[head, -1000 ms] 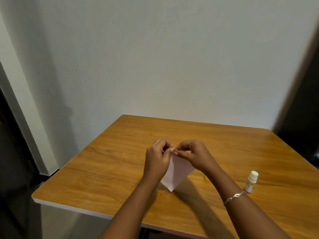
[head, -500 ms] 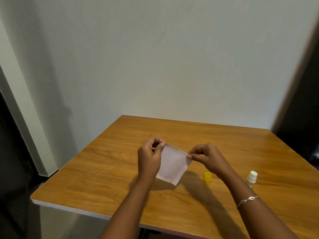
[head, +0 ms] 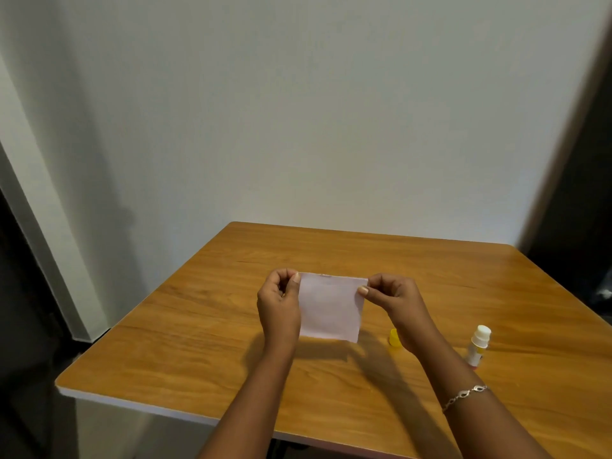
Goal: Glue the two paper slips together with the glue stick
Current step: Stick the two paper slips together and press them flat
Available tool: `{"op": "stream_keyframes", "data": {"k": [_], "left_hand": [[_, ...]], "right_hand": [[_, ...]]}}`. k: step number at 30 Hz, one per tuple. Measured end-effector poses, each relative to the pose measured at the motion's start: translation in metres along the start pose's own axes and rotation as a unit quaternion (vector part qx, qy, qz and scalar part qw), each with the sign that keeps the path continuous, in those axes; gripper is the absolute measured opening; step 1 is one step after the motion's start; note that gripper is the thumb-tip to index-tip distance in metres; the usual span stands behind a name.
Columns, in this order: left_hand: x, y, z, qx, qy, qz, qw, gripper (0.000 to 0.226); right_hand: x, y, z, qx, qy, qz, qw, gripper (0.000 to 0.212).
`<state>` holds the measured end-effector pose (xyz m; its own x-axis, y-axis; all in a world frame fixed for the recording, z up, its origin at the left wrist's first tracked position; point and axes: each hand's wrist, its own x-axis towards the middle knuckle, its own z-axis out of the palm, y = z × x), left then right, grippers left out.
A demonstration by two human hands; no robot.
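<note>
White wall is rising behind the wooden desk (head: 205, 346), which is filling the lower part of the view. Over its middle, the left hand (head: 277, 303) is pinching the upper left corner of the pale paper slips (head: 329, 309), thumb and fingers closed on the edge. These are hanging upright as one flat square, lifted clear of the desk and casting a shadow below; whether one layer or two is showing cannot be told. The right hand (head: 390, 298) is pinching the upper right corner the same way, a bracelet (head: 463, 395) lying on its wrist. Behind that wrist a yellow cap (head: 393, 337) is sitting on the desk, and further right the glue stick (head: 478, 347) is standing upright, uncapped
</note>
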<state>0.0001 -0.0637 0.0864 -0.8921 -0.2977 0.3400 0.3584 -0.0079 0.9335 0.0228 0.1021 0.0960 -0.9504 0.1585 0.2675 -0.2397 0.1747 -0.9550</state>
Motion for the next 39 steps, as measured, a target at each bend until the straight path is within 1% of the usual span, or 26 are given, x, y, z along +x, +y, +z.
{"op": "stream_keyframes", "data": {"k": [2,4,5,6,7,9,12,13,14,15,18,19,27,30,33,35,39], "left_hand": [[0.0,-0.001,-0.001,0.007,-0.003,-0.001,1.0,0.011],[-0.002,0.0,-0.001,0.03,-0.006,0.02,0.999,0.009],[-0.003,0.001,-0.002,0.054,-0.002,0.051,0.997,0.008],[-0.003,0.003,-0.002,0.094,0.003,0.1,0.991,0.009],[-0.003,0.005,-0.002,0.142,-0.001,0.16,0.977,0.011],[-0.003,0.01,0.002,0.22,-0.055,0.256,0.94,0.016],[-0.004,0.018,0.012,0.302,-0.158,0.316,0.885,0.029],[-0.004,0.02,0.015,0.318,-0.177,0.326,0.873,0.029],[-0.005,0.02,0.018,0.323,-0.187,0.331,0.867,0.027],[-0.004,0.021,0.02,0.32,-0.191,0.33,0.867,0.023],[0.0,0.022,0.023,0.291,-0.192,0.31,0.884,0.006],[0.001,0.022,0.024,0.284,-0.194,0.303,0.889,0.004],[-0.002,0.022,0.021,0.244,-0.202,0.275,0.908,0.012],[-0.001,0.024,0.016,0.209,-0.188,0.256,0.925,0.012],[0.002,0.028,0.01,0.166,-0.169,0.21,0.949,0.008],[0.004,0.031,0.007,0.139,-0.155,0.174,0.962,0.01],[0.007,0.028,0.003,0.09,-0.11,0.111,0.984,0.015]], "right_hand": [[0.0,0.002,0.001,0.009,0.013,0.003,1.0,0.011],[-0.001,0.003,0.001,0.003,0.029,0.0,1.0,0.011],[-0.001,0.002,0.001,-0.001,0.032,-0.003,0.999,0.012],[-0.001,0.002,0.002,-0.008,0.032,-0.006,0.999,0.014],[0.0,0.001,0.003,-0.021,0.03,-0.012,0.999,0.015],[-0.001,-0.001,0.004,-0.048,0.021,-0.026,0.998,0.016],[-0.002,-0.004,0.008,-0.076,0.0,-0.049,0.996,0.014],[-0.002,-0.006,0.009,-0.086,-0.007,-0.057,0.995,0.014],[-0.002,-0.007,0.011,-0.095,-0.011,-0.065,0.993,0.014],[-0.002,-0.008,0.012,-0.102,-0.014,-0.073,0.992,0.012],[-0.002,-0.01,0.012,-0.112,-0.018,-0.085,0.99,0.011],[-0.003,-0.011,0.011,-0.111,-0.022,-0.084,0.99,0.01],[-0.002,-0.015,0.013,-0.097,-0.06,-0.06,0.992,0.007],[-0.002,-0.013,0.009,-0.13,-0.082,-0.045,0.987,0.006],[-0.003,-0.006,0.004,-0.163,-0.089,-0.026,0.982,0.007],[-0.005,-0.002,0.0,-0.165,-0.083,-0.015,0.983,0.006],[-0.008,0.001,-0.006,-0.126,-0.057,0.0,0.99,0.008]]}}
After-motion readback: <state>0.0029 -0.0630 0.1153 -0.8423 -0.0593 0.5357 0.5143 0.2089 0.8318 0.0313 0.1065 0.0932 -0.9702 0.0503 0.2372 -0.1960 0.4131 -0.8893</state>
